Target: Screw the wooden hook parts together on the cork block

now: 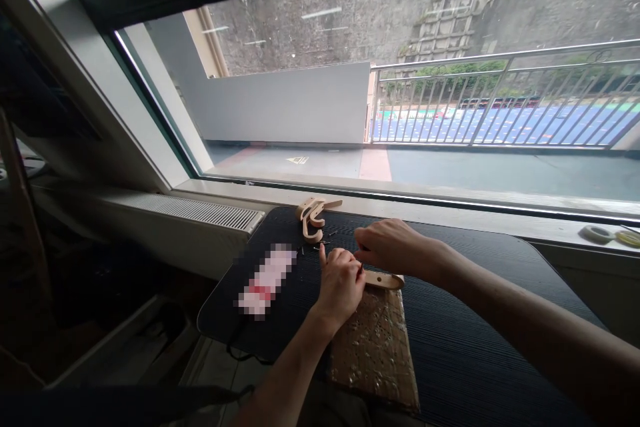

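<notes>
My left hand [341,285] is closed around a pale wooden piece [384,279], pressing it over the far end of a worn wooden board [374,350]. One rounded end with a dark hole sticks out to the right of the fingers. My right hand [387,243] is a fist just above and beside the left. A small dark tip shows between the two hands, but what the right fingers grip is hidden. Several curved wooden hooks [313,219] lie beyond the left hand, with small screws [324,244] scattered near them.
Everything rests on a black table [480,307] against a window sill [425,210]. A blurred pink-and-white item [267,280] lies at the table's left. Tape rolls [596,234] sit on the sill at right. Left of the table is a white radiator grille [200,208].
</notes>
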Available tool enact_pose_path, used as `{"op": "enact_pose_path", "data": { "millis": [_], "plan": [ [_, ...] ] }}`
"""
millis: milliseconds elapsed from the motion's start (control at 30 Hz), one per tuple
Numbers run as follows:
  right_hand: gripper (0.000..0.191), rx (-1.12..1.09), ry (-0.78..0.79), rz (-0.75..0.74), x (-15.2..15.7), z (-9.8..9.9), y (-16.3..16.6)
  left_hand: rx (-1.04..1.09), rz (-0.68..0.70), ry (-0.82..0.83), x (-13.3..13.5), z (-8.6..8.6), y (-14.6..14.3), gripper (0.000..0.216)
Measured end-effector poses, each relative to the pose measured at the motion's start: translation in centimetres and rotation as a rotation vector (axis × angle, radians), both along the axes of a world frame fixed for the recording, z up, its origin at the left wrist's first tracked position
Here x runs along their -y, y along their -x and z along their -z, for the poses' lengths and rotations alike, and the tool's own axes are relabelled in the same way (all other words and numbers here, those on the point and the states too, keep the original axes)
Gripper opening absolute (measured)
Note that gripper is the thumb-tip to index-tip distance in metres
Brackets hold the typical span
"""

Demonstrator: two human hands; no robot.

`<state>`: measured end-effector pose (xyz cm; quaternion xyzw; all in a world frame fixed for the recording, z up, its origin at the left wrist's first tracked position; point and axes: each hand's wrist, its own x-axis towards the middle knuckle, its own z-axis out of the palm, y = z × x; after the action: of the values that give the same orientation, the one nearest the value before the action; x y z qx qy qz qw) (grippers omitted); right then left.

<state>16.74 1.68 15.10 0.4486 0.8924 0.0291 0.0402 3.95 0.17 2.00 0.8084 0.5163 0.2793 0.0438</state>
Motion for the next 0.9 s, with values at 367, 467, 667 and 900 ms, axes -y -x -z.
{"op": "enact_pose_path", "data": {
  "millis": [367, 467, 667, 900],
  "plan": [
    [0.018, 0.006, 0.0, 0.011, 0.0, -0.4, -0.8, -0.009, 0.05, 0.088, 0.1, -1.0, 0.5, 0.006],
    [0.018, -0.006, 0.004, 0.012, 0.0, -0.2, -0.9, -0.008, 0.056, 0.095, 0.1, -1.0, 0.5, 0.006],
    [0.018, -0.026, 0.003, 0.013, -0.2, 0.1, -1.1, -0.004, 0.04, 0.088, 0.1, -1.1, 0.3, 0.005],
    [0.02, -0.051, 0.014, 0.009, -0.1, 0.3, -1.2, -0.015, -0.013, 0.057, 0.1, -0.9, 0.0, 0.006]
  ]
}}
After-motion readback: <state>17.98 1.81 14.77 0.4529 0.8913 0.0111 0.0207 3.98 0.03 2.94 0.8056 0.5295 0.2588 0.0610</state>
